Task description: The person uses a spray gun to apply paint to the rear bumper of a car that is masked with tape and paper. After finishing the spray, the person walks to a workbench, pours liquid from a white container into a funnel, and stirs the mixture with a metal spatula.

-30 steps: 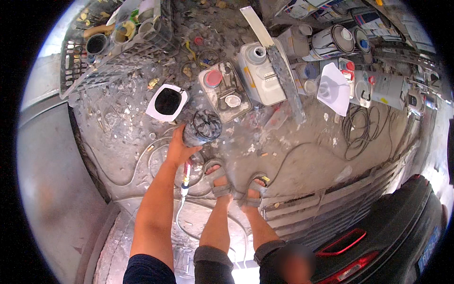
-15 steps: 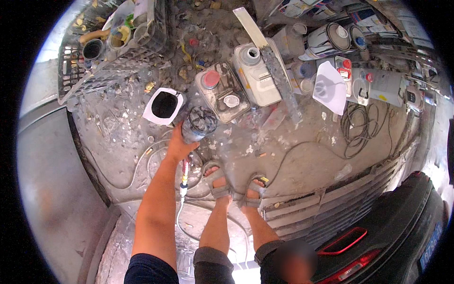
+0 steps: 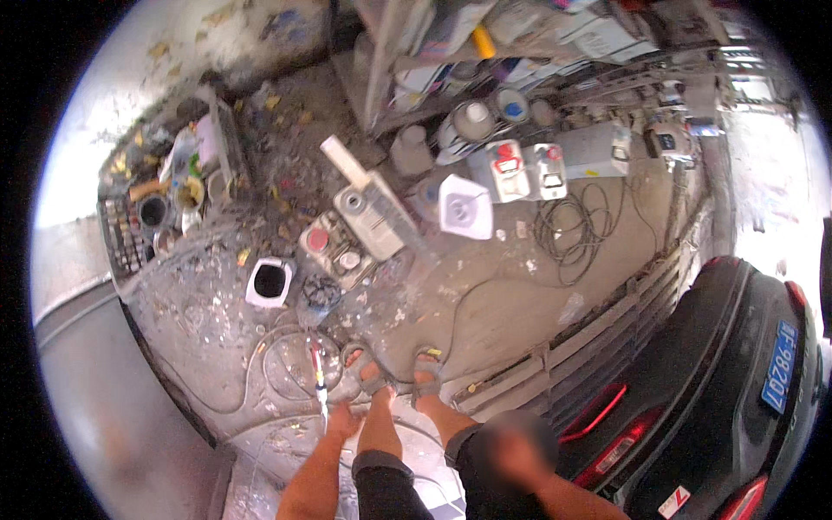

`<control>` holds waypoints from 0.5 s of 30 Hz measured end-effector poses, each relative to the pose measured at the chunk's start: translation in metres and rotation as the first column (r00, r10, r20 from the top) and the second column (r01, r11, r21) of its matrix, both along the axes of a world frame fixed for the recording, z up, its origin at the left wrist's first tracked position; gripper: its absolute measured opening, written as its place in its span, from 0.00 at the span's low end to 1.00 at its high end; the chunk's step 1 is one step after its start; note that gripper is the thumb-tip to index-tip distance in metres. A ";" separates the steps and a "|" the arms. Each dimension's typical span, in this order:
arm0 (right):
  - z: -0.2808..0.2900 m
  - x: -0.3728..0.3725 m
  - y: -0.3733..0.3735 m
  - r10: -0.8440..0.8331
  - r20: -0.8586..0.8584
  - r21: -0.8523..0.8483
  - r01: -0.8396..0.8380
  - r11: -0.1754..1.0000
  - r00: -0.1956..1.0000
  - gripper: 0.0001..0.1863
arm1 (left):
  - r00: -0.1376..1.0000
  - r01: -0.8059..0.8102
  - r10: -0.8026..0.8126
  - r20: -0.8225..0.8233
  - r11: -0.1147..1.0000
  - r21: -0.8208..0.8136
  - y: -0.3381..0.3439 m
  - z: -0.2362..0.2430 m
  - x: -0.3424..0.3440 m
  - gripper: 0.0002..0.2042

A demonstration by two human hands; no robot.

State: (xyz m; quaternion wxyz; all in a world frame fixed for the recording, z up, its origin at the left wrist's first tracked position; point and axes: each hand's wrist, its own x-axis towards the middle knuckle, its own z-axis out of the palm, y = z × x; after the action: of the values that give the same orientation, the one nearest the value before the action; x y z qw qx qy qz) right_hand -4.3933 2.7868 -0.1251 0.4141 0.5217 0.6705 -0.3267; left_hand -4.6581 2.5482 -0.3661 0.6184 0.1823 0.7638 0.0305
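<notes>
My left hand [image 3: 345, 421] is low in front of my left shin, beside a hose with a white and red fitting [image 3: 320, 374]. Its fingers are too small and smeared to read. A blurred patch covers much of my right hand [image 3: 518, 464] in front of my right thigh, hiding its fingers. On the floor beyond my feet stands a clear plastic container [image 3: 319, 295] with dark, crumpled-looking contents. Left of it is a white-rimmed vessel with a dark opening [image 3: 269, 282]. Just behind sit a stained can with a red cap [image 3: 329, 251] and a pale can [image 3: 377, 221] with a flat strip across it.
A black crate [image 3: 130, 243] full of cups stands at the left. White jugs with red caps [image 3: 507, 169] and a coiled hose [image 3: 563, 230] lie farther right. A black car [image 3: 685, 390] and a slatted rail [image 3: 598, 338] bound the right side; a grey panel [image 3: 104, 399] is at the left.
My left hand has let go of the clear plastic container and drawn back toward my legs. My right forearm has come into view. The view has tilted up and to the right.
</notes>
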 end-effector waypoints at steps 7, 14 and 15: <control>-0.071 0.065 0.054 -0.319 -0.365 0.028 0.353 0.935 0.875 0.21 | 0.922 0.331 -0.322 0.216 0.944 -0.007 0.013 0.112 0.035 0.34; -0.148 0.086 0.226 -0.353 -0.289 0.078 0.389 0.918 0.890 0.27 | 0.967 0.252 -0.248 0.061 0.965 -0.076 0.101 0.168 0.040 0.32; -0.156 0.084 0.260 -0.407 -0.329 0.149 0.472 0.869 0.852 0.26 | 0.955 0.295 -0.294 0.027 0.954 -0.043 0.123 0.173 0.046 0.32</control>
State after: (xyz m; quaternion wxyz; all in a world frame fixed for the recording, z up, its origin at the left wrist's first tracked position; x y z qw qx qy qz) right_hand -4.3092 3.0471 -0.2811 0.1645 0.6523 0.6177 -0.4074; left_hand -4.6121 2.6710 -0.1928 0.6278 0.2793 0.7224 -0.0781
